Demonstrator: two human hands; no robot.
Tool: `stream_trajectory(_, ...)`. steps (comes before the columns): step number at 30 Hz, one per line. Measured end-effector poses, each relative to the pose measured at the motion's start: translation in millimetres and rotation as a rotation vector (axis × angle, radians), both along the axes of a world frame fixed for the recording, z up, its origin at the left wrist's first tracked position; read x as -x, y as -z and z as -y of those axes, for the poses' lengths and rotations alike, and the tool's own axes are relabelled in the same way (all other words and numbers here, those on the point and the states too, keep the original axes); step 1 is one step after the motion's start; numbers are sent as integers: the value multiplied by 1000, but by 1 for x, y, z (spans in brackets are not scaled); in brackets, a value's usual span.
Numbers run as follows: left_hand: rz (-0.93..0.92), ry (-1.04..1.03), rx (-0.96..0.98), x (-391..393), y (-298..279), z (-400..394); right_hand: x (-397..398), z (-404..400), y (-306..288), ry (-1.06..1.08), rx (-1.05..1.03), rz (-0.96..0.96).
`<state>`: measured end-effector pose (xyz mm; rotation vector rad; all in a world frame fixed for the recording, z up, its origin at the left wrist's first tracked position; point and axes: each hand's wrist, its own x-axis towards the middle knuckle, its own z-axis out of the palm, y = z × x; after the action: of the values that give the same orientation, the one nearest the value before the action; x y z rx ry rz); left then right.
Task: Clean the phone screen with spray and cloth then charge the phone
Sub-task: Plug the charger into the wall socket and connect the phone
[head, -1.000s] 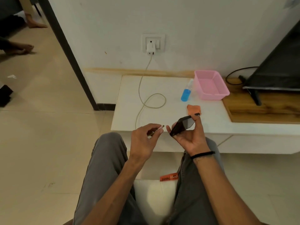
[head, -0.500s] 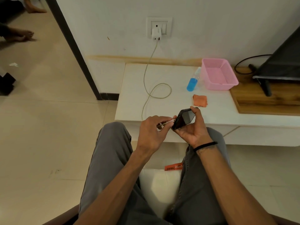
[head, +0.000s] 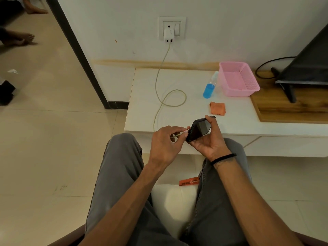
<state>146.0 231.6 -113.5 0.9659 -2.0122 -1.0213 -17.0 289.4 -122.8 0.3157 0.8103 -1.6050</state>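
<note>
The left hand (head: 166, 141) pinches the plug end of the charging cable (head: 160, 89) between thumb and fingertips, the tip touching the lower edge of the phone (head: 199, 127); whether it is seated in the port cannot be told, since the fingers hide the joint. The right hand (head: 209, 141) cups the phone from below, fingers curled around its far side, screen tilted up and dark. Both are held just over the near edge of the white table (head: 142, 121). The cable loops once on the tabletop and climbs to the white charger (head: 168, 35) in the wall socket. An orange tag (head: 189, 181) on the cushion between the knees reads "sleepyhead", upside down. The orange cloth (head: 218, 108) lies beyond the phone. The spray bottle (head: 209, 87), holding blue liquid, stands just beside the pink basket (head: 237, 79), whose interior looks bare. A television (head: 308, 64) is cut off at the right edge.
</note>
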Motion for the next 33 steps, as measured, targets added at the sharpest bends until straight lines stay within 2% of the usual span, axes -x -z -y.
stream_trajectory(12,-3,10,-16,0,0,0,2,0,4,-8,-15,-34)
stream_trajectory(33,78,-39,-24,2,7,-5,-1,4,13,-12,-119,-265)
